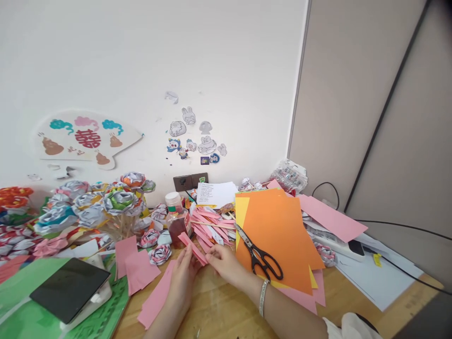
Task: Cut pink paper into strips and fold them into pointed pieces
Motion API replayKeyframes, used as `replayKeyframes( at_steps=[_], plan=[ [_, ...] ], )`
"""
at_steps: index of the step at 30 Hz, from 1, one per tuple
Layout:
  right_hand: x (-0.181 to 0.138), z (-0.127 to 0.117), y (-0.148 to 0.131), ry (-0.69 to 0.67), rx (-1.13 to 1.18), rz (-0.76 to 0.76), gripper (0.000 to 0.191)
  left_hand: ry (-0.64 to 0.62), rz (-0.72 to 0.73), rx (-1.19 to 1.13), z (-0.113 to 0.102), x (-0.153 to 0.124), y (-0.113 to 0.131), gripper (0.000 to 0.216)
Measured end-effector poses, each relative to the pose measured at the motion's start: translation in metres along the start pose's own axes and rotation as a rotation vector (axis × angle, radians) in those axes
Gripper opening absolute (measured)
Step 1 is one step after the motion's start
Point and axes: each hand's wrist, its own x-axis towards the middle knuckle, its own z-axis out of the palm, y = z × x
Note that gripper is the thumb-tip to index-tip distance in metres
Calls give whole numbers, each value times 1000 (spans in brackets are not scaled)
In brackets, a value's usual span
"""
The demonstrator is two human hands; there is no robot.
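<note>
Both my hands meet over the wooden desk (219, 310) on a narrow pink paper strip (192, 248). My left hand (182, 278) pinches its near end from the left. My right hand (226, 263), with a silver bracelet (263, 296) on the wrist, pinches it from the right. A pile of similar pink strips (208, 223) lies just behind my fingers. Black-handled scissors (259, 254) rest on an orange sheet (278, 235) right of my right hand.
Paper roses (88, 207) crowd the back left, beside a small bottle with a white cap (175, 216). A dark tablet (70, 287) lies on a green mat (28, 282). Loose pink sheets (137, 268) lie near left. Cables and a power strip (346, 245) sit right.
</note>
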Motion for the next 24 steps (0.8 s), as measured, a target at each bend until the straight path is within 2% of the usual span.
replayKeyframes(
  at_steps=[4, 7, 12, 19, 24],
  plan=[
    [-2, -6, 0, 35, -110, -92, 21, 49, -3, 20, -3, 2, 0, 26],
    [-4, -8, -1, 6, -191, -98, 19, 66, -8, 74, -2, 2, -1, 28],
    [-2, -9, 2, 38, -303, -143, 11, 75, -19, 125, 1, 1, -1, 31],
    [-4, -12, -4, 77, -371, -153, 7, 45, 22, 300, -3, 1, 0, 30],
    [-2, -13, -2, 127, -371, -175, 10, 47, 9, 310, 4, -4, 7, 28]
  ],
)
